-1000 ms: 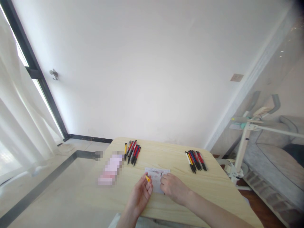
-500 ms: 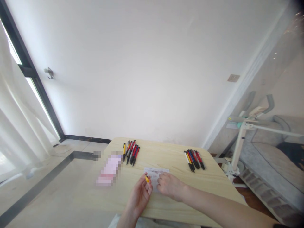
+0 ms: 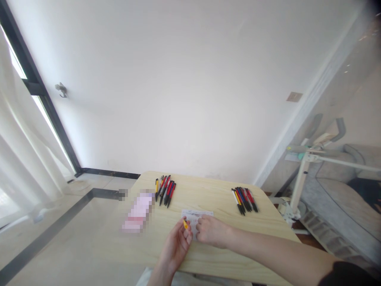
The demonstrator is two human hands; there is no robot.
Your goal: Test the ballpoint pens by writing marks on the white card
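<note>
My left hand (image 3: 178,243) is curled around a yellow pen (image 3: 185,224), whose tip pokes out between the fingers at the left edge of a small white slip of paper (image 3: 195,217). My right hand (image 3: 210,231) lies on that slip with its fingers bent, close against the left hand; I cannot see anything inside it. Both hands rest on a light wooden table (image 3: 205,200). Beyond them lie two rows of pens: a left group (image 3: 165,190) of black, red and yellow ones and a right group (image 3: 244,200) of black, red, blue and yellow ones.
A blurred pink and white flat object (image 3: 138,210) lies at the table's left edge. Behind the table is a white wall. A window with white curtains (image 3: 26,159) is on the left. A grey sofa (image 3: 348,190) and a white stand (image 3: 300,184) are on the right.
My right hand has slid a little left along the slip toward the left hand. The camera view has shifted slightly; the pens have not moved.
</note>
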